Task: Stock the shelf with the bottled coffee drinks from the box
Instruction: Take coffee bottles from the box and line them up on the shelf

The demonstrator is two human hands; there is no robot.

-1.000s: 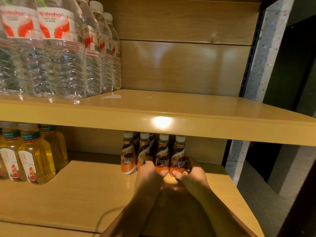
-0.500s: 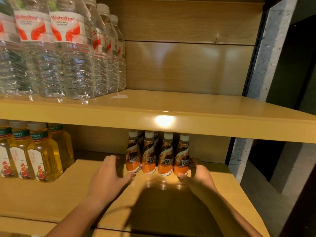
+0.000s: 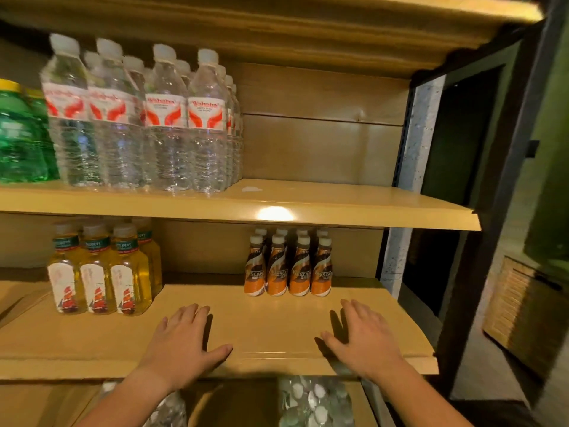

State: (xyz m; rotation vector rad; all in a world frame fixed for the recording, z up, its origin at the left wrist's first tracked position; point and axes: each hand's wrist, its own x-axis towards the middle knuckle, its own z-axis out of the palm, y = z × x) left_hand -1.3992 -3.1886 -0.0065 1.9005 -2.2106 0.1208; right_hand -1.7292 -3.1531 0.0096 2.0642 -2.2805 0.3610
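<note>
Fetching next bottles, likely | coffee bottles (image 3: 288, 269) upright in tight rows, shelf (image 3: 277, 325) right rear | left hand (image 3: 181, 340) and right hand (image 3: 360, 337) empty, fingers spread, over shelf front | box unseen | set next row flush, labels forward

I see a speckled grey stone pillar (image 3: 421, 134); right of it, a dark doorway (image 3: 458, 134) and a tan woven panel (image 3: 517, 309).

Coffee bottles (image 3: 300, 272), right: eight visible, two rows of four. Yellow drink bottles (image 3: 98, 282), left: three near, more behind. Water bottles (image 3: 166, 134): four near, more behind.
</note>
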